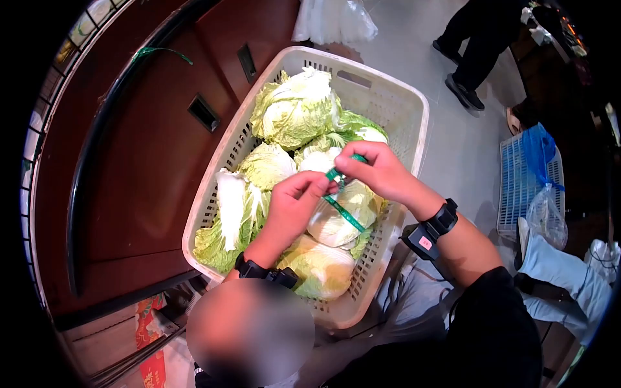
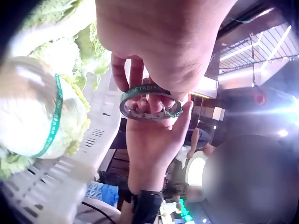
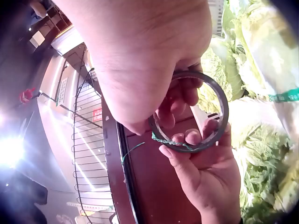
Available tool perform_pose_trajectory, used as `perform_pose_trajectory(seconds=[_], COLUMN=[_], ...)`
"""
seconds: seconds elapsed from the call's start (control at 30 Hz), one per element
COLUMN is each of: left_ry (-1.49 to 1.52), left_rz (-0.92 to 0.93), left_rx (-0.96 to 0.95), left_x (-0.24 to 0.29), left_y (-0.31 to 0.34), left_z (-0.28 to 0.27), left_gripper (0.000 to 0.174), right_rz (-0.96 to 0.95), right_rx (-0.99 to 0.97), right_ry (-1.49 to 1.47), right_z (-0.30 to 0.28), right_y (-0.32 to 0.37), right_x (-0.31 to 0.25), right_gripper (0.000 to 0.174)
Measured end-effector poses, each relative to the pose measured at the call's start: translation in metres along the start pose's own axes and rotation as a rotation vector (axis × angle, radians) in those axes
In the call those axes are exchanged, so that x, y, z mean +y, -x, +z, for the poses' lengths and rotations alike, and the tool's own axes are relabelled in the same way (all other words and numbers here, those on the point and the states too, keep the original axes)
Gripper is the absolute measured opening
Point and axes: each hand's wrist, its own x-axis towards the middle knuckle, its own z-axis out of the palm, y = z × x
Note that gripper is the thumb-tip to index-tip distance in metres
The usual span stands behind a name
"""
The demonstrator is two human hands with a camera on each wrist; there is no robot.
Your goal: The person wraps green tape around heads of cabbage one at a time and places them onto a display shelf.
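Note:
Both hands hold a roll of green printed tape (image 2: 149, 88) upright above a crate of napa cabbages. In the head view, my left hand (image 1: 294, 204) pinches the roll from the left, with the right hand (image 1: 375, 171) gripping it opposite. The right wrist view shows the dark ring of the roll, left thumb and fingers around its lower rim and the right hand at its upper left. A frayed green end lies along its inner edge. Below the hands sits a cabbage (image 1: 330, 226) with a green tape band (image 1: 344, 214) around it.
The pale plastic crate (image 1: 417, 123) holds several cabbages, including a large leafy one (image 1: 294, 113) at its far end. A dark red panel (image 1: 149, 174) stands left of it. At right are a blue-and-white basket (image 1: 511, 174) and a person's legs (image 1: 482, 55). Plastic bags (image 1: 333, 22) hang beyond.

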Motion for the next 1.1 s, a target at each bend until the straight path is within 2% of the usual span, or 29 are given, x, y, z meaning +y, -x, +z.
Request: perform_pose_trajectory(seconds=[0.07, 0.13, 0.17, 0.2, 0.23, 0.27, 0.3, 0.37, 0.4, 0.5, 0.53, 0.6, 0.63, 0.67, 0.77, 0.8, 0.9, 0.93, 1.03, 1.1], left_ry=[-0.127, -0.200, -0.294, -0.389, -0.485, -0.696, -0.677, -0.634, -0.782, -0.737, -0.496, -0.208, -0.061, -0.196, 0.067, -0.007, -0.481, -0.548, -0.683, -0.555], left_rz=[0.107, 0.182, 0.114, 0.049, -0.014, -0.045, -0.169, -0.422, -0.410, -0.502, -0.472, -0.750, -0.877, -0.889, -0.845, -0.769, -0.774, -0.654, -0.612, -0.628], left_rx=[0.013, 0.093, 0.119, 0.148, 0.176, 0.143, 0.028, -0.202, -0.210, -0.361, -0.437, -0.359, -0.316, -0.215, -0.322, -0.320, -0.075, -0.051, -0.038, -0.101], left_x=[-0.003, -0.013, -0.021, -0.028, -0.038, -0.060, -0.060, -0.059, -0.080, -0.079, -0.110, -0.112, -0.095, -0.076, -0.102, -0.115, -0.078, -0.080, -0.079, -0.068], left_y=[-0.005, -0.011, -0.011, -0.012, -0.014, -0.011, -0.011, -0.010, -0.011, -0.028, -0.034, -0.044, -0.052, -0.050, -0.053, -0.050, -0.030, -0.020, -0.009, -0.008], left_z=[-0.004, -0.004, -0.004, -0.003, -0.002, -0.004, -0.002, 0.003, -0.002, -0.007, -0.022, -0.030, -0.022, -0.012, -0.030, -0.034, 0.010, 0.016, 0.009, 0.004], left_gripper=[0.025, 0.028, 0.030, 0.033, 0.037, 0.057, 0.062, 0.071, 0.077, 0.084, 0.084, 0.081, 0.080, 0.074, 0.093, 0.098, 0.101, 0.106, 0.108, 0.095], right_rz=[-0.012, 0.033, 0.058, 0.029, 0.082, 0.134, 0.181, 0.233, 0.247, 0.284, 0.291, 0.329, 0.336, 0.344, 0.337, 0.336, 0.336, 0.340, 0.352, 0.359], right_rx=[-0.055, 0.042, 0.091, 0.245, 0.303, 0.362, 0.421, 0.449, 0.442, 0.394, 0.375, 0.330, 0.328, 0.326, 0.346, 0.353, 0.358, 0.350, 0.354, 0.369], right_ry=[-0.010, 0.160, 0.245, 0.186, 0.090, -0.007, -0.104, -0.116, -0.124, -0.039, -0.029, -0.018, -0.042, -0.065, -0.111, -0.116, -0.117, -0.107, -0.076, -0.081], right_z=[-0.004, -0.014, -0.020, -0.026, -0.038, -0.053, -0.063, -0.071, -0.073, -0.083, -0.083, -0.086, -0.088, -0.090, -0.101, -0.103, -0.112, -0.114, -0.117, -0.118], right_y=[-0.004, -0.007, -0.008, -0.012, -0.017, -0.021, -0.024, -0.023, -0.025, -0.029, -0.029, -0.027, -0.028, -0.028, -0.029, -0.027, -0.028, -0.026, -0.025, -0.026], right_x=[0.009, 0.003, 0.000, 0.007, 0.014, 0.021, 0.023, 0.031, 0.030, 0.040, 0.041, 0.040, 0.039, 0.039, 0.042, 0.037, 0.043, 0.041, 0.042, 0.039], right_gripper=[0.031, 0.031, 0.031, 0.037, 0.039, 0.042, 0.045, 0.047, 0.045, 0.038, 0.037, 0.034, 0.033, 0.033, 0.031, 0.031, 0.030, 0.030, 0.031, 0.031])
